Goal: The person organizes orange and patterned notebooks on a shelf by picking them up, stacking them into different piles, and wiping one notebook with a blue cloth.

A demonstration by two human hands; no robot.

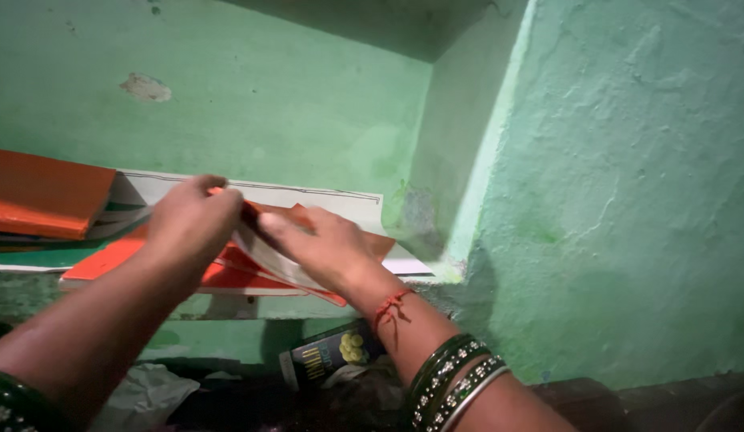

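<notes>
orange-covered booklets, about two, are lying on the green shelf [228, 308], and both hands are working them: the left hand [192, 220] is clasping the upper booklet [264, 252], the right hand [324, 248] pressing flat on it. one orange folder [44, 192] is sitting left of them.

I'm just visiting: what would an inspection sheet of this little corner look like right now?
Surface: a green wall shelf in a niche, its paint worn.
Things in hand: a thin orange book lying on the shelf edge, with white pages showing.
Clutter: an orange folder on a stack at left; a large white sheet behind; a dark packet and crumpled plastic below the shelf.
Hands: left hand grips the book's upper edge; right hand presses flat on it. Bangles and a red thread on the right arm.
Cables: nothing seen.
Surroundings: rough green plaster walls, chipped in spots.
</notes>
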